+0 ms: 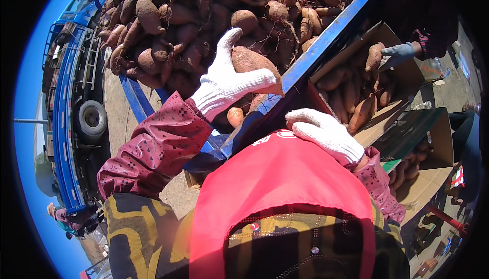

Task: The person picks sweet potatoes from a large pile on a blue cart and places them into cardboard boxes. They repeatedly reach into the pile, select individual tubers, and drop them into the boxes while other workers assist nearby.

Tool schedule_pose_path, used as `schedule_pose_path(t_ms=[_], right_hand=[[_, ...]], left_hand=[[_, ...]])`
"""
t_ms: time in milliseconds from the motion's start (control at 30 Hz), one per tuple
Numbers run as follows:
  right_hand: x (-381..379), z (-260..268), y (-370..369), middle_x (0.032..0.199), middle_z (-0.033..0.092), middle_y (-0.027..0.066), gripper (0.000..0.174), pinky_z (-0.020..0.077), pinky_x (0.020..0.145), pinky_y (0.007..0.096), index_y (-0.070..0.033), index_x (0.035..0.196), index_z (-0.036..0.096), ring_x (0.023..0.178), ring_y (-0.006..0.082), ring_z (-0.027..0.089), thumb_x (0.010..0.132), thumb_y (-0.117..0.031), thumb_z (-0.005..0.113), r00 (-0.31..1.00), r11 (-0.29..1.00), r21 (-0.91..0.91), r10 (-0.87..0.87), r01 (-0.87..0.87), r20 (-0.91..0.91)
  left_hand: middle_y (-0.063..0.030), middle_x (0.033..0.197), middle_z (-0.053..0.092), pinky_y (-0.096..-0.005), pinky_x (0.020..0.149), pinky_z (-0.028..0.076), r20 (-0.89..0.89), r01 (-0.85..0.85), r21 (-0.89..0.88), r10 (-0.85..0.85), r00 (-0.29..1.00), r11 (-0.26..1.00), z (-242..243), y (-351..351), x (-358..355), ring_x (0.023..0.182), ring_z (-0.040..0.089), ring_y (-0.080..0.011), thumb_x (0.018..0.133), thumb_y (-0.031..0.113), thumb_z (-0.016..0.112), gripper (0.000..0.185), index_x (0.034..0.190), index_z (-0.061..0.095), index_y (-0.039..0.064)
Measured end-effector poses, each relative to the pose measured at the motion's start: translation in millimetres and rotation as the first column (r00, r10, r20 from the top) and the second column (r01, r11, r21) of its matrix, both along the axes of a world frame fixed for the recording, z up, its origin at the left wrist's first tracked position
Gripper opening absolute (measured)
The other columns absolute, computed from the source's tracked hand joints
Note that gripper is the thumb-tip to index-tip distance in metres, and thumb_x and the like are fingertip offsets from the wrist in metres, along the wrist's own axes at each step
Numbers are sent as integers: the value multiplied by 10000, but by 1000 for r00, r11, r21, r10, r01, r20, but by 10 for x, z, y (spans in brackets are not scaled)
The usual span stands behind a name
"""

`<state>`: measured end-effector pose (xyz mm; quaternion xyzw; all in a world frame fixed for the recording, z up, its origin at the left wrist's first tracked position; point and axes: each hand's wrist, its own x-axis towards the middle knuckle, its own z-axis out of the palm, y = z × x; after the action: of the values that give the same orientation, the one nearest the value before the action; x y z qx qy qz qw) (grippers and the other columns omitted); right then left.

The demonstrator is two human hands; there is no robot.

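Observation:
My left hand [233, 76], in a white knit glove, grips a large sweet potato [254, 63] between thumb and fingers. It is held over a big heap of sweet potatoes [183, 15], near the blue metal rim [321, 38] of the container that holds them. My right hand [324, 133], gloved the same way, rests by the top of my red apron [282, 172], beside a cardboard box [370, 133] of sweet potatoes. Its fingers are together and slightly bent; its palm side is hidden, so whether it holds anything cannot be told.
At the right, another person's gloved hand [399, 53] holds a sweet potato [374, 56] over the box. A second cardboard box [424, 179] with sweet potatoes stands nearer me. A blue truck [68, 99] and a person in a hat [68, 218] are at the left.

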<state>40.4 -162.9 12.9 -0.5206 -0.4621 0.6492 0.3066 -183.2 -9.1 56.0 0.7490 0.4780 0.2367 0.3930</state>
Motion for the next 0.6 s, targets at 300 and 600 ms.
schedule_pose_path(t_ms=[300,600], right_hand=[[-398,-15,200,1247,610,114,586,536,918,388,-72,1416,494,1029,215,615,969,-424,633,638,937,-325,-328,126,-697],[-259,-186,283,1390,554,155,911,421,1108,381,-46,1511,363,1294,269,548,790,-347,830,991,982,142,-118,126,-62]], left_hand=[[-80,1000,634,-300,848,491,357,-213,-91,232,905,973,-489,-605,46,917,596,-138,1030,180,555,175,1084,631,33],[-95,1011,653,-289,794,538,306,-151,-172,198,931,973,-409,-569,78,882,656,-157,910,313,730,432,1227,628,38]])
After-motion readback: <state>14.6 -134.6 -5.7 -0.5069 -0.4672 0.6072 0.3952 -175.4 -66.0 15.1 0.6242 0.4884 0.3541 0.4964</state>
